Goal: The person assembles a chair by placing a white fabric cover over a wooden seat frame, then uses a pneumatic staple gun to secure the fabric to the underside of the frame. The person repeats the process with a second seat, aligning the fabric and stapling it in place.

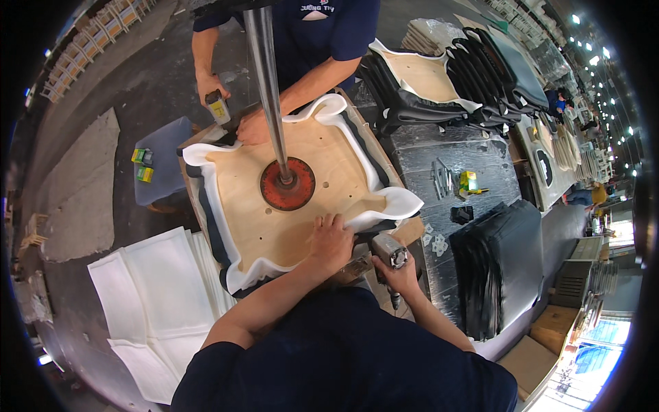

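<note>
A square plywood seat panel (240, 189) lies on white padding (405, 203), above a black cover (214, 218) whose edges stand up around it. A red round press plate (273, 193) on a metal rod (264, 65) rests on its middle. My left hand (331, 246) is bent over the near edge, fingertips on the wood, gripping the cover there; the padding beneath is hidden. My right hand (405, 276) is closed around a staple gun (390, 250), its nose close to the near edge beside my left hand.
Across the panel, a person's hand (209, 88) holds another staple gun (218, 108); their other hand (254, 128) presses the far edge. White padding sheets (154, 288) lie at left. A table (439, 147) at right carries black cover stacks (504, 268), loose staples and a small yellow-green box (468, 182).
</note>
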`<state>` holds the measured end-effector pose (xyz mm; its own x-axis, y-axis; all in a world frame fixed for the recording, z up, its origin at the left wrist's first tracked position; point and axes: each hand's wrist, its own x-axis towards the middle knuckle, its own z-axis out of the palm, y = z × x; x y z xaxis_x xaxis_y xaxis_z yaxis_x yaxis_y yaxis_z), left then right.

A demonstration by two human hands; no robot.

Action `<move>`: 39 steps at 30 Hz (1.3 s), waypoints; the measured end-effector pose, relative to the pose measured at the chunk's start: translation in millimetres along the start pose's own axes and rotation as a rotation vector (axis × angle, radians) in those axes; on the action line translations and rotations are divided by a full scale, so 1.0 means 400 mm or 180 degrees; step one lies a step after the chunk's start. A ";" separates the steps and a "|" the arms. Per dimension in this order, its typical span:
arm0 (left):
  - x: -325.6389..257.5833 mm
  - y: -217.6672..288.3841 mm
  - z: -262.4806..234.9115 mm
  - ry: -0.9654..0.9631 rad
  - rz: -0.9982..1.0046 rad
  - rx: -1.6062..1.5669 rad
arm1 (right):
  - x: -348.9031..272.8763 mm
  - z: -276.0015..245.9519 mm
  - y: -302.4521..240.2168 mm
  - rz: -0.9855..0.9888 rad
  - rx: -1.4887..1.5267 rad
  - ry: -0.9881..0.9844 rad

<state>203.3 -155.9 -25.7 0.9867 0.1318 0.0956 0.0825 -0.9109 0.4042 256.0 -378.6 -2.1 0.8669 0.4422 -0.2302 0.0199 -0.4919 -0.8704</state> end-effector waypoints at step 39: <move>0.000 -0.076 0.064 0.0992 -0.0821 -0.1207 | 0.244 0.044 -0.223 0.1273 -0.0340 -0.0929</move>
<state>204.4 -138.2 -61.1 0.8482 0.4938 0.1915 0.2028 -0.6368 0.7439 330.0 -278.1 45.5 0.6420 0.3872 -0.6618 -0.2211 -0.7330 -0.6433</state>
